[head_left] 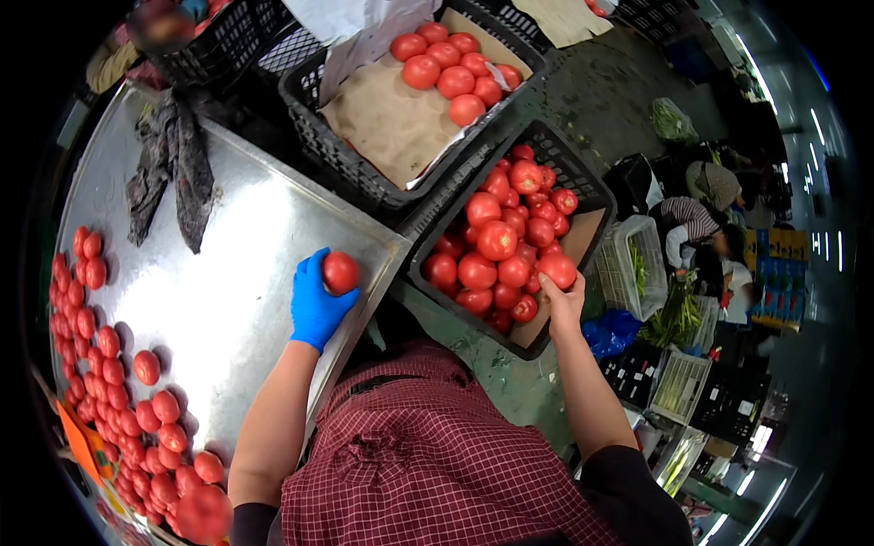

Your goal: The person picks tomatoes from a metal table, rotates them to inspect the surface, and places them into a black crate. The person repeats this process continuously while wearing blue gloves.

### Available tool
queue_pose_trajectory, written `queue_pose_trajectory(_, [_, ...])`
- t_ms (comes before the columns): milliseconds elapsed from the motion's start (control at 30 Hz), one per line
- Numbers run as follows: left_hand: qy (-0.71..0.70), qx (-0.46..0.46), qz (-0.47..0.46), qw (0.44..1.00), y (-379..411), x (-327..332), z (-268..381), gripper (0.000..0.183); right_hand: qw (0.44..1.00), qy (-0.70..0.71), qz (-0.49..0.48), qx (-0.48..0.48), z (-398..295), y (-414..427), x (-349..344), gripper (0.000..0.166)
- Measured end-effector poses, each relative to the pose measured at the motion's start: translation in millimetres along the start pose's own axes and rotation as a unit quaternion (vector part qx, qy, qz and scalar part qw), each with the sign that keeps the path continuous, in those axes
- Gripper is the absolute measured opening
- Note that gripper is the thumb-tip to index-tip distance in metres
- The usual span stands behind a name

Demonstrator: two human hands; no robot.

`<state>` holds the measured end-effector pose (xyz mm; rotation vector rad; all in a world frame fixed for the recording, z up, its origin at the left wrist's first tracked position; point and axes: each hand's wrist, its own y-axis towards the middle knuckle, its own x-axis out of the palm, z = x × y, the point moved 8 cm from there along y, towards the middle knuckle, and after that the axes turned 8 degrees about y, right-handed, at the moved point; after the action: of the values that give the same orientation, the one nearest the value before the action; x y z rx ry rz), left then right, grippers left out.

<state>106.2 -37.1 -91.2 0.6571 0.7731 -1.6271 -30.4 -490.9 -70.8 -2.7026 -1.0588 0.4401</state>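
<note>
My left hand [317, 304], in a blue glove, is closed around a red tomato [340, 273] over the near right corner of the metal table [232, 300]. Bare of any glove, my right hand [564, 305] grips another tomato [558, 270] at the right side of a black plastic crate [520, 351]. Many tomatoes [496, 240] fill that crate, with brown cardboard [585, 232] showing along its inner wall. Beyond it, a second black crate [382, 194] lined with brown paper [382, 123] has several tomatoes [455, 82] grouped at its far right end.
Loose tomatoes [113, 372] spread along the table's left side. A dark crumpled cloth [174, 170] lies near its far edge. To the right are a pale plastic crate [631, 266], a blue plastic bag [611, 332], green vegetables [676, 314] and people [689, 222] bending over.
</note>
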Motion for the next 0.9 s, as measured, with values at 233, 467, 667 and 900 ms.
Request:
queue_pose_trajectory(233, [-0.252,-0.055,-0.069,0.964,-11.5,7.2,-4.7,0.075,0.985,-0.105,0.02,-0.132,-3.8,-0.4,22.2,0.067])
queue_pose_trajectory(467, [-0.554,-0.156,-0.249,0.779,-35.5,15.8,58.3,0.066,0.852,-0.4,-0.108,-0.321,-44.5,-26.3,140.2,0.081])
queue_pose_trajectory(667, [-0.516,-0.222,-0.349,0.75,-29.3,52.3,95.1,0.055,0.892,-0.349,-0.151,-0.244,-47.2,13.6,138.8,0.068])
queue_pose_trajectory(900, [-0.447,-0.114,-0.467,0.754,1.3,75.6,216.9,0.072,0.927,-0.286,-0.058,-0.236,-80.8,76.7,71.3,0.064])
